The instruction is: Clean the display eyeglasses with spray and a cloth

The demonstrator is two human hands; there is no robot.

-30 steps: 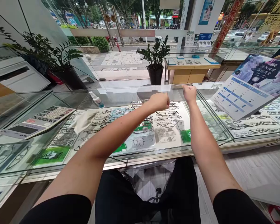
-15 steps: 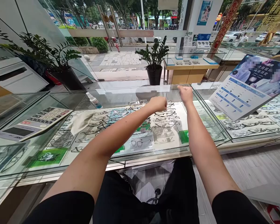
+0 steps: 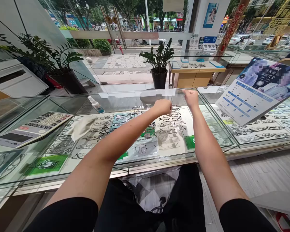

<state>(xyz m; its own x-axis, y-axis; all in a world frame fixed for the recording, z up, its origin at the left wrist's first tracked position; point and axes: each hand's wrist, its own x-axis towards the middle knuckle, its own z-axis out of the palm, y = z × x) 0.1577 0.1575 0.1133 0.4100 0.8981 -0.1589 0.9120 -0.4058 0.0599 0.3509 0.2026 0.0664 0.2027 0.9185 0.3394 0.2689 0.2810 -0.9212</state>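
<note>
Your left hand (image 3: 163,107) is balled with its fingers curled in, knuckles facing forward; you cannot tell from here whether anything sits inside the grip. Your right hand (image 3: 191,97) is curled as well, with thumb and forefinger drawn together and aimed left; whether they pinch something small is hidden. Both hands are over the glass tabletop (image 3: 123,101), and contact with it is unclear.

The eyeglass frames (image 3: 172,121) nearest you lie in rows beneath the glass, partly under your left hand and between your forearms. Your hands are apart, with a narrow gap between them, the right one farther forward, close to the far edge. A potted plant (image 3: 159,75) stands beyond that edge.

Just right of your right hand, a seam runs toward you, and past it a printed board (image 3: 258,91) leans up at an angle. On your left, well apart from your hand, are a spray bottle (image 3: 96,105), a pale cloth (image 3: 83,126) and, farther out, a tilted calculator (image 3: 33,129). Your forearms cross the near edge.
</note>
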